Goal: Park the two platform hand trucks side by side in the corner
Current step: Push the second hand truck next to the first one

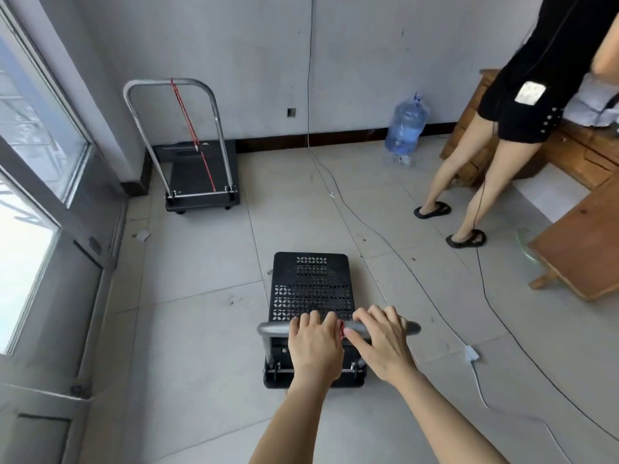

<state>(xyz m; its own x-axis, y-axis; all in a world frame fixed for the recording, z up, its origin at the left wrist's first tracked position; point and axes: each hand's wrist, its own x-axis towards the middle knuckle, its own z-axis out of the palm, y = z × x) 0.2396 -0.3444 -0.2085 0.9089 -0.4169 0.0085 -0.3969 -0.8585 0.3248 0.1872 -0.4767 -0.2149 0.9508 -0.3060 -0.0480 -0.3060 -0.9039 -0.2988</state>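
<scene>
A black platform hand truck with a perforated deck stands on the tiled floor right in front of me. Its grey handle bar runs across under my hands. My left hand and my right hand both grip that bar, side by side, with a bit of red showing between them. The second hand truck is parked in the far left corner against the wall, its grey handle upright and a red cord strung down from the handle to the deck.
A person in black stands at the right, feet in black sandals. A blue water jug sits by the back wall. Wooden furniture fills the right side. Thin cables cross the floor. Windows and a door line the left wall.
</scene>
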